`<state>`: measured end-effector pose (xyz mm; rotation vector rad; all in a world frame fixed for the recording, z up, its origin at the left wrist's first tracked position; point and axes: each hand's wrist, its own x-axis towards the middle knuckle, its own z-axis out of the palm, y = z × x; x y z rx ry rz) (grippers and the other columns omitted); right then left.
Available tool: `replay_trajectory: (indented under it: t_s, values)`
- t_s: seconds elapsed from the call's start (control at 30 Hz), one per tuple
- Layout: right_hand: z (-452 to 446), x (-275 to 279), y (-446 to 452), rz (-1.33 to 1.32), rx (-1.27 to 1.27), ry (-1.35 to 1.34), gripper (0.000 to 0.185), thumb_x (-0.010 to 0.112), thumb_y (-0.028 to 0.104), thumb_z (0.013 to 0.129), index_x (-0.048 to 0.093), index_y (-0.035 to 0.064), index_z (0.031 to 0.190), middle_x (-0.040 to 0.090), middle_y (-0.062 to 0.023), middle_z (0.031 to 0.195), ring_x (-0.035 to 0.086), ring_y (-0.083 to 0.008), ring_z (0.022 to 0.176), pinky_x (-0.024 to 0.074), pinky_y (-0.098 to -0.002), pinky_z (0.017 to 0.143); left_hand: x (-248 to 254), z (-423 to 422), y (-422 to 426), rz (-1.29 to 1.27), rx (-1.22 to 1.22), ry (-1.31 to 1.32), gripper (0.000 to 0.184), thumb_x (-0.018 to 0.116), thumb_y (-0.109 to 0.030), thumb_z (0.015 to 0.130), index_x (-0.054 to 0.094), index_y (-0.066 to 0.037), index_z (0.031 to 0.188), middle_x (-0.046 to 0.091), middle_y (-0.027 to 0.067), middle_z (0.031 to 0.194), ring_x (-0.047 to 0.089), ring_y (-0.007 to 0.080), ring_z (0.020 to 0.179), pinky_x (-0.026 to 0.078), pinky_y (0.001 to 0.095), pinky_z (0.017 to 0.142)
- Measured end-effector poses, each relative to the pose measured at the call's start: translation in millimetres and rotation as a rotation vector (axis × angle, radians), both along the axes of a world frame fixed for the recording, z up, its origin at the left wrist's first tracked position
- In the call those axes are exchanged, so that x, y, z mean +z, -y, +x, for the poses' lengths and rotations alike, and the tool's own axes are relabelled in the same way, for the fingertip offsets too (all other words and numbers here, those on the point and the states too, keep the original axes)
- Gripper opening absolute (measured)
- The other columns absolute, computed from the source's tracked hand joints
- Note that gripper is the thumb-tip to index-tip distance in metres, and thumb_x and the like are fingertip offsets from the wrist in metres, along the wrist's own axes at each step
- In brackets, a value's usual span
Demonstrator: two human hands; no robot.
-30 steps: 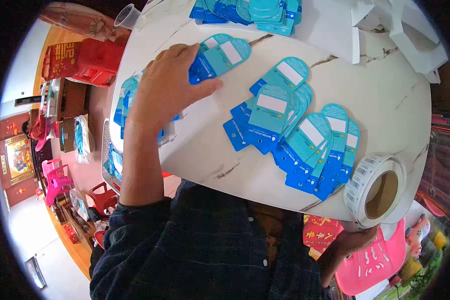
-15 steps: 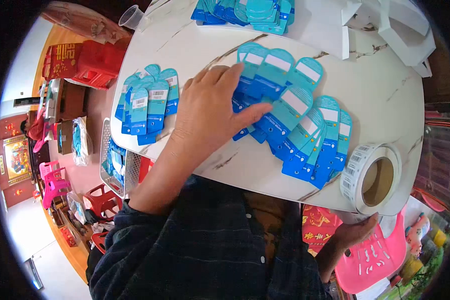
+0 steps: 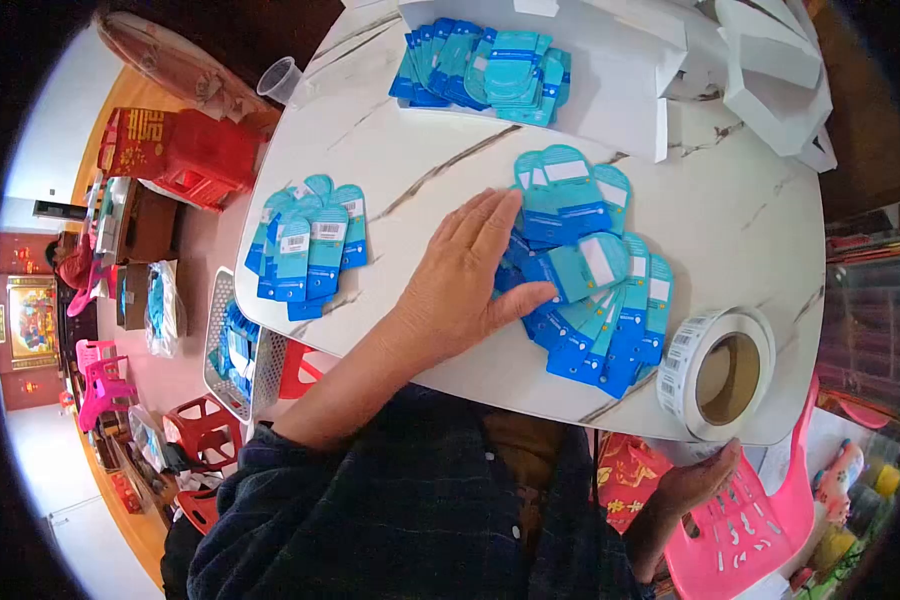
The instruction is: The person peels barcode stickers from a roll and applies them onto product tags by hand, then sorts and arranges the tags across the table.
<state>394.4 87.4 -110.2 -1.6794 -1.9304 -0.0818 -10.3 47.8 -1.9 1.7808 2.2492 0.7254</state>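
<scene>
My left hand (image 3: 465, 275) is over the marble-patterned table (image 3: 420, 370), thumb apart from the fingers, at the left edge of a pile of blue and teal tags (image 3: 575, 275) with blank white boxes. Nothing shows in its grasp. My right hand (image 3: 698, 482) is low at the table's right edge, just below a large roll of barcode labels (image 3: 718, 372); its fingers are partly hidden, and I cannot make out whether it holds anything. Tags with barcode stickers (image 3: 310, 240) lie in a group at the left.
A white box (image 3: 610, 85) with more tags stands at the back. Folded white card (image 3: 770, 80) lies at back right. A perforated basket (image 3: 232, 372) of tags sits beside the table's left edge, a clear cup (image 3: 278, 78) at back left, a pink chair (image 3: 740, 530) below right.
My left hand has moved right from the back left to the blank tags, which now lie bunched together. The view has shifted, showing more of the white box. My right hand stays by the roll.
</scene>
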Motion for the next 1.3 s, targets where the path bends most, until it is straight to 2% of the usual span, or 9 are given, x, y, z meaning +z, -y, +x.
replay_trajectory:
  t_s: [0.33, 0.47, 0.57, 0.63, 0.7, 0.73, 0.8, 1.13, 1.3]
  values:
    - [-8.6, 15.5, -4.2, -0.091, -0.005, 0.020, 0.031, 0.059, 0.013, 0.096, 0.057, 0.0006, 0.123, 0.062, -0.0187, 0.118, 0.059, -0.0306, 0.105, 0.0483, -0.0419, 0.091, -7.0, 28.0, 20.9, 0.045, -0.072, -0.083, 0.091, 0.072, -0.055, 0.084, 0.036, -0.004, 0.151, 0.033, 0.0261, 0.153, 0.034, 0.0445, 0.140, 0.024, 0.0544, 0.116]
    - [-26.5, 37.9, -1.9, -0.445, 0.117, -1.113, 0.023, 0.055, 0.009, 0.095, 0.060, -0.0001, 0.116, 0.063, -0.0140, 0.112, 0.058, -0.0229, 0.101, 0.0478, -0.0357, 0.086, -14.4, 45.2, 6.2, 0.058, -0.031, -0.194, 0.095, 0.074, -0.057, 0.081, 0.037, -0.003, 0.150, 0.033, 0.0266, 0.153, 0.032, 0.0447, 0.141, 0.021, 0.0587, 0.115]
    - [-16.5, 30.8, 14.5, -0.361, 0.190, -0.621, 0.022, 0.056, 0.005, 0.091, 0.063, -0.0005, 0.110, 0.064, -0.0108, 0.108, 0.057, -0.0179, 0.097, 0.0471, -0.0312, 0.085, -19.4, 47.5, -5.9, 0.047, -0.046, -0.222, 0.094, 0.074, -0.056, 0.081, 0.038, -0.003, 0.149, 0.033, 0.0263, 0.153, 0.032, 0.0446, 0.141, 0.021, 0.0577, 0.115]
    - [-29.8, 47.8, 20.1, -0.585, 0.170, -1.624, 0.025, 0.068, 0.008, 0.084, 0.061, -0.0018, 0.106, 0.065, -0.0156, 0.102, 0.060, -0.0263, 0.095, 0.0476, -0.0346, 0.085, -22.2, 51.4, -13.1, 0.039, -0.059, -0.253, 0.093, 0.074, -0.055, 0.082, 0.039, -0.002, 0.149, 0.034, 0.0261, 0.153, 0.032, 0.0445, 0.141, 0.021, 0.0567, 0.115]
    - [-25.8, 51.3, 24.1, -0.334, 0.289, -0.377, 0.024, 0.063, 0.004, 0.085, 0.062, -0.0006, 0.108, 0.066, -0.0158, 0.108, 0.060, -0.0249, 0.095, 0.0473, -0.0355, 0.089, -18.6, 53.9, -12.1, 0.064, -0.020, -0.221, 0.089, 0.073, -0.053, 0.083, 0.040, -0.001, 0.148, 0.034, 0.0256, 0.153, 0.033, 0.0436, 0.141, 0.021, 0.0560, 0.115]
    - [-28.8, 54.6, 25.4, -0.346, 0.242, -0.366, 0.024, 0.063, 0.004, 0.085, 0.062, -0.0006, 0.108, 0.066, -0.0158, 0.108, 0.060, -0.0249, 0.095, 0.0473, -0.0355, 0.089, -14.4, 53.5, -10.6, 0.081, -0.015, -0.280, 0.085, 0.073, -0.050, 0.085, 0.041, -0.001, 0.147, 0.036, 0.0245, 0.152, 0.033, 0.0417, 0.141, 0.022, 0.0543, 0.116]
    - [-43.3, 62.9, 27.7, -0.554, 0.267, -1.632, 0.029, 0.058, -0.004, 0.082, 0.063, -0.0001, 0.111, 0.068, -0.0132, 0.107, 0.063, -0.0206, 0.095, 0.0496, -0.0319, 0.090, -12.3, 50.7, -2.8, 0.110, -0.027, -0.285, 0.080, 0.073, -0.046, 0.087, 0.043, -0.002, 0.147, 0.036, 0.0230, 0.153, 0.032, 0.0399, 0.143, 0.023, 0.0530, 0.115]
    - [-69.9, 85.9, 32.4, -0.572, 0.379, -1.895, 0.040, 0.064, -0.014, 0.082, 0.058, 0.0002, 0.119, 0.066, -0.0116, 0.111, 0.062, -0.0190, 0.101, 0.0480, -0.0307, 0.094, 17.7, 92.6, 13.0, 0.278, -0.304, -0.112, 0.054, 0.075, -0.019, 0.084, 0.059, -0.005, 0.134, 0.049, 0.0158, 0.145, 0.044, 0.0367, 0.136, 0.038, 0.0443, 0.108]
    - [-64.6, 87.2, 34.9, -0.612, 0.428, -1.881, 0.037, 0.062, -0.014, 0.084, 0.060, 0.0010, 0.118, 0.065, -0.0101, 0.110, 0.060, -0.0180, 0.102, 0.0464, -0.0292, 0.094, 23.8, 120.1, -7.9, 0.432, -0.728, -0.054, 0.045, 0.076, -0.021, 0.081, 0.067, -0.011, 0.124, 0.055, 0.0152, 0.141, 0.044, 0.0323, 0.137, 0.037, 0.0448, 0.112]
